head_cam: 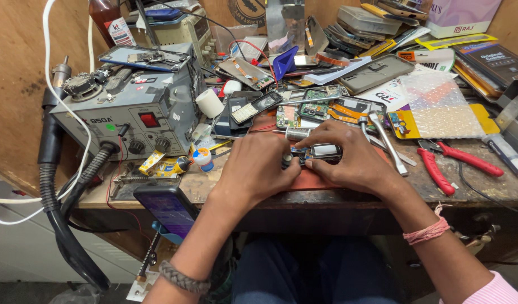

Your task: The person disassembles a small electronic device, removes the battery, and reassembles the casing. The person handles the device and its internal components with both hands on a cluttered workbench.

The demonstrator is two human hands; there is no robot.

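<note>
- Two hands meet at the centre of the frame: the left hand [258,163] and the right hand [349,155], both over a red mat [321,180] on the bench [484,186].
- One small device [322,151] with a pale screen lies between them; its long axis runs left to right across the frame, screen facing up.
- Right fingers curl around the device, pinching its near and far edges.
- Left fingers are bunched on a small dark tool [286,160] at the device's left end; how tight the grip is cannot be told.
- One grey station [129,107] with one red switch and two knobs sits at upper left; one black hose [65,225] hangs from it at lower left.
- One pair of red pliers [445,166] lies right of the hands.
- One pair of tweezers [388,143] lies just beyond the right hand.
- One phone [169,208] leans at the bench edge, lower left.
- Several circuit boards [312,107] lie above the hands.
</note>
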